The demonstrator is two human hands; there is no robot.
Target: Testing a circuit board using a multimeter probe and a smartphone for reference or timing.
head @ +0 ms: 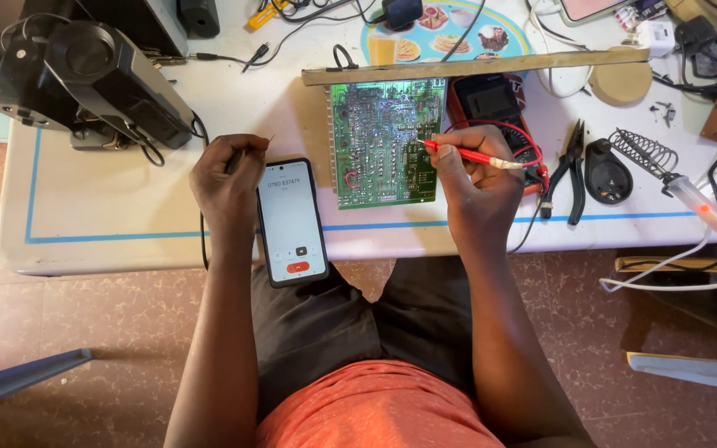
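The right hand [476,178] has its fingers clamped on a red probe [466,154], tip on the green board's [383,141] right edge. The left hand [227,178] grips a dark probe [238,159] off the board, beside a phone [292,220] on the surface [109,216]. Judging by this, only one probe is placed; the meter [491,104] sits behind.

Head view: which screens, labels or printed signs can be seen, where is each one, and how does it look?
Phone: at the table's front edge beside the left hand; black slab, lit white screen, red button.
Multimeter: behind the right hand, right of the green circuit board; dark blank screen.
Round placemat: table's far side; blue rim, food pictures.
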